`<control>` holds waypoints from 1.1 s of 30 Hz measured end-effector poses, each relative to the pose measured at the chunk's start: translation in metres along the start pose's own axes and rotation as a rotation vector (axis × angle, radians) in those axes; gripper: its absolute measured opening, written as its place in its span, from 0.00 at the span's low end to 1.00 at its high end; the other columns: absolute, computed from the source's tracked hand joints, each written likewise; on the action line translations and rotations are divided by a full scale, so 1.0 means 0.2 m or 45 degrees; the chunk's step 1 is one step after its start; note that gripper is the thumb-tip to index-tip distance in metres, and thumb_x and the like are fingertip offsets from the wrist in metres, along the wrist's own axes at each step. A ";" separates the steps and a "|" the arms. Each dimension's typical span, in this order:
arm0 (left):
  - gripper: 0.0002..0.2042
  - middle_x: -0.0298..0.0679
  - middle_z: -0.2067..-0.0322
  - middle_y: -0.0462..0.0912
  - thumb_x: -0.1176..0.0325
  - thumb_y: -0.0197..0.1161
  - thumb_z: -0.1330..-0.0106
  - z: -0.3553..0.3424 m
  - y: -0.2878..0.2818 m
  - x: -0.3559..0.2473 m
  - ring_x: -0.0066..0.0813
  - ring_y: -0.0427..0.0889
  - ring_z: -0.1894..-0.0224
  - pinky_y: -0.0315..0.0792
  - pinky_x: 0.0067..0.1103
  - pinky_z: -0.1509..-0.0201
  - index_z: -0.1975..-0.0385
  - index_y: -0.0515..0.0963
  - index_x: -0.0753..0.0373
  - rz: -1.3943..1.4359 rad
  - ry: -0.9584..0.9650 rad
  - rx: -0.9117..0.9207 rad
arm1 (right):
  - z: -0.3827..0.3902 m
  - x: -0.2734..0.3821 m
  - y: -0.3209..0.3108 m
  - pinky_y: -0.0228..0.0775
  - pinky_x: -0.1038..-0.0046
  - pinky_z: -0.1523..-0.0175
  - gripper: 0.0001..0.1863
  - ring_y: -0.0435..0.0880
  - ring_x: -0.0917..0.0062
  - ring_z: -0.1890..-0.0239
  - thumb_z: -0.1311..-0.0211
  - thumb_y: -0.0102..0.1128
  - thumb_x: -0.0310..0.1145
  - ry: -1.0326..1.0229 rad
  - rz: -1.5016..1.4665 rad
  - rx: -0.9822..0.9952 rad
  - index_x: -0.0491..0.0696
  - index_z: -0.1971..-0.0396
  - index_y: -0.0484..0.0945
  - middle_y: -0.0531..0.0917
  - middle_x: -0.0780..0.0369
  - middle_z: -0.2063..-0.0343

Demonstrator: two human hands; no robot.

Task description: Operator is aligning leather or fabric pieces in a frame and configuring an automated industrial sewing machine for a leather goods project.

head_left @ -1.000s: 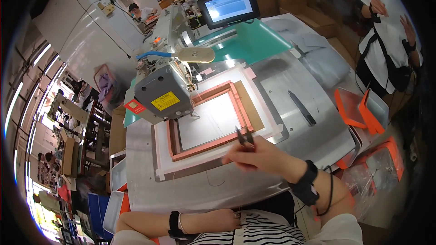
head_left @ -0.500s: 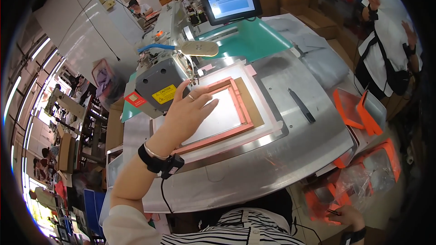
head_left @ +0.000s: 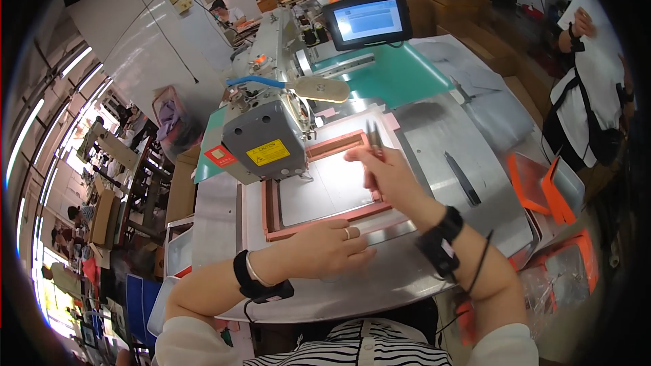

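My right hand (head_left: 392, 177) is closed around a slim dark two-pronged tool (head_left: 372, 133), its prongs pointing up and away. Motion blur hides whether it is tweezers or snips. That hand is over the right side of a pink-edged rectangular frame (head_left: 272, 211), which surrounds a white sheet (head_left: 319, 190). At the frame's front edge lies my left hand (head_left: 325, 251), a ring on one finger. Its fingers are loosely bent and slightly apart, holding nothing visible. Beyond the frame's far left stands the grey head of a sewing machine (head_left: 266, 137) with a yellow label.
A dark pen-like cutter (head_left: 462, 177) lies on the metal table (head_left: 434, 257) to the right. Orange-edged trays (head_left: 542, 186) stand past the table's right side. Behind are a screen (head_left: 368, 22) and a green sheet (head_left: 407, 76). Another person (head_left: 586, 95) stands at far right.
My right hand has come up from beside the trays at lower right to above the frame, carrying the tool. My left hand has drawn back from the machine head to the frame's front edge.
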State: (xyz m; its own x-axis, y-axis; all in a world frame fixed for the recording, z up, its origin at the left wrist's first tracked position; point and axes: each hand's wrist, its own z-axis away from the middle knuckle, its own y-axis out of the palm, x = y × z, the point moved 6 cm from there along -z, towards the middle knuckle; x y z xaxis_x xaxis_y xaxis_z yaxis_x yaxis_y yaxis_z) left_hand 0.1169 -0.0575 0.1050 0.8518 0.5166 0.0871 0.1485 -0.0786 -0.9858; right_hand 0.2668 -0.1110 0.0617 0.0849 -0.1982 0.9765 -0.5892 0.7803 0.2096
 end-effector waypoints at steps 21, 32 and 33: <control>0.09 0.30 0.67 0.74 0.73 0.59 0.48 0.05 -0.42 0.53 0.27 0.73 0.59 0.59 0.33 0.40 0.66 0.77 0.56 -0.640 -0.437 0.235 | -0.04 -0.07 0.23 0.50 0.84 0.81 0.05 0.62 0.92 0.85 0.41 0.65 0.29 -0.298 -0.051 0.559 0.44 0.71 0.79 0.73 0.72 0.84; 0.04 0.32 0.75 0.71 0.71 0.64 0.51 -0.02 -0.49 0.66 0.31 0.73 0.65 0.61 0.30 0.53 0.78 0.74 0.58 -0.958 -0.694 -0.054 | -0.46 -0.18 0.31 0.45 0.83 0.85 0.10 0.57 0.90 0.89 0.42 0.65 0.29 0.007 -0.823 0.025 0.49 0.79 0.72 0.65 0.73 0.88; 0.04 0.32 0.75 0.71 0.71 0.64 0.51 -0.04 -0.49 0.65 0.31 0.73 0.65 0.61 0.30 0.53 0.78 0.74 0.58 -0.956 -0.695 -0.049 | -0.46 -0.18 0.32 0.46 0.83 0.85 0.10 0.58 0.90 0.89 0.42 0.65 0.30 0.020 -0.781 -0.038 0.49 0.79 0.73 0.66 0.73 0.88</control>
State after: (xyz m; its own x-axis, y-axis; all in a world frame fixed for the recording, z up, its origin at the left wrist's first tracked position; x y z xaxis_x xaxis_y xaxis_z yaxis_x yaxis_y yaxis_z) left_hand 0.2163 0.0108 0.2132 0.1723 0.7723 0.6115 0.5901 0.4161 -0.6918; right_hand 0.2996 0.0006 0.0437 0.4136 -0.6075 0.6781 -0.4067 0.5431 0.7346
